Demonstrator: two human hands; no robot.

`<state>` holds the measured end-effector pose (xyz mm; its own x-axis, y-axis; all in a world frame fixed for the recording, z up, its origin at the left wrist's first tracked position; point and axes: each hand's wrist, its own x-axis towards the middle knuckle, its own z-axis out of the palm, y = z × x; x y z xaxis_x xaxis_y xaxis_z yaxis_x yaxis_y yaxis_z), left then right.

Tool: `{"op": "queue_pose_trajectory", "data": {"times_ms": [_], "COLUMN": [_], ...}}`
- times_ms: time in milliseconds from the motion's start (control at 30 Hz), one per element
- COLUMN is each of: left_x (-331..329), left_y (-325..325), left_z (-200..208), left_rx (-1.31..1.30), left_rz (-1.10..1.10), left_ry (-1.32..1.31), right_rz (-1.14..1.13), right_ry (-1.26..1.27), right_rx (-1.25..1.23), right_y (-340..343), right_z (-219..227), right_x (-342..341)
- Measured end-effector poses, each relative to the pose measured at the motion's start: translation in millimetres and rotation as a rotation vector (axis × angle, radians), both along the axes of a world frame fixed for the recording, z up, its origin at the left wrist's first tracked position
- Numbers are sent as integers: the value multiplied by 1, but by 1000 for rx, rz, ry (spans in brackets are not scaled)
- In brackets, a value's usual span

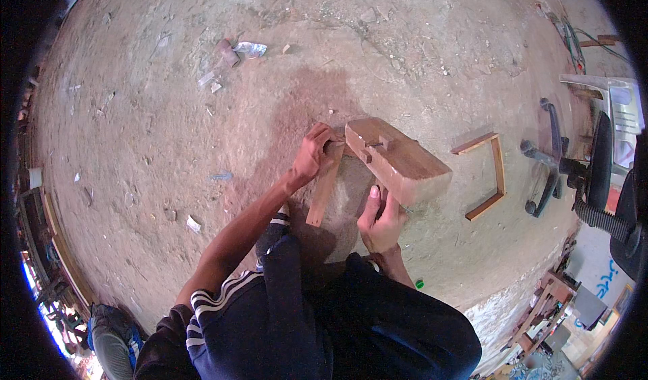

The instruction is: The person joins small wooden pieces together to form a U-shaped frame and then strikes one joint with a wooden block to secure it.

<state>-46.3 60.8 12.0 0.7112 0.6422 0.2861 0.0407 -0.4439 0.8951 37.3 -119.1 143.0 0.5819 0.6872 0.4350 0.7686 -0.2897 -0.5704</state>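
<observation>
My left hand [316,152] is closed, pinching the upper end of a flat wooden strip [325,191]. The strip slants down toward my legs, and small holes show near its lower end. Just right of this hand a thick wooden block [422,160], like a mallet head, stands out above the floor. A slot and small projecting wood pieces interrupt its upper side. Below its near edge my right hand [381,228] is closed, thumb up, around a narrow handle-like wooden piece [378,182]. The block hides part of that piece and a bit of wood behind the strip's end.
A three-sided wooden frame [501,167] lies to the right on the dusty floor. Beyond it are a black chair base [550,157] and a white plastic chair [611,103]. A brown cylinder [228,53] and a crumpled wrapper [251,49] lie farther off. A green cap [419,284] is near my right knee.
</observation>
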Motion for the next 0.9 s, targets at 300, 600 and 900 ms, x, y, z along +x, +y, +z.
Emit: {"op": "queue_pose_trajectory", "data": {"times_ms": [300,600,900], "left_x": [2,2,3], "left_y": [-1,-3,-3], "left_z": [9,-3,1], "left_rx": [2,46,42], "left_rz": [24,49,35], "left_ry": [42,-15,-22], "right_rz": [70,92,77], "right_ry": [174,-50,150], "right_rx": [-596,-84,-527], "right_y": [11,5,3], "right_z": [15,5,3], "right_x": [-8,4,-3]}}
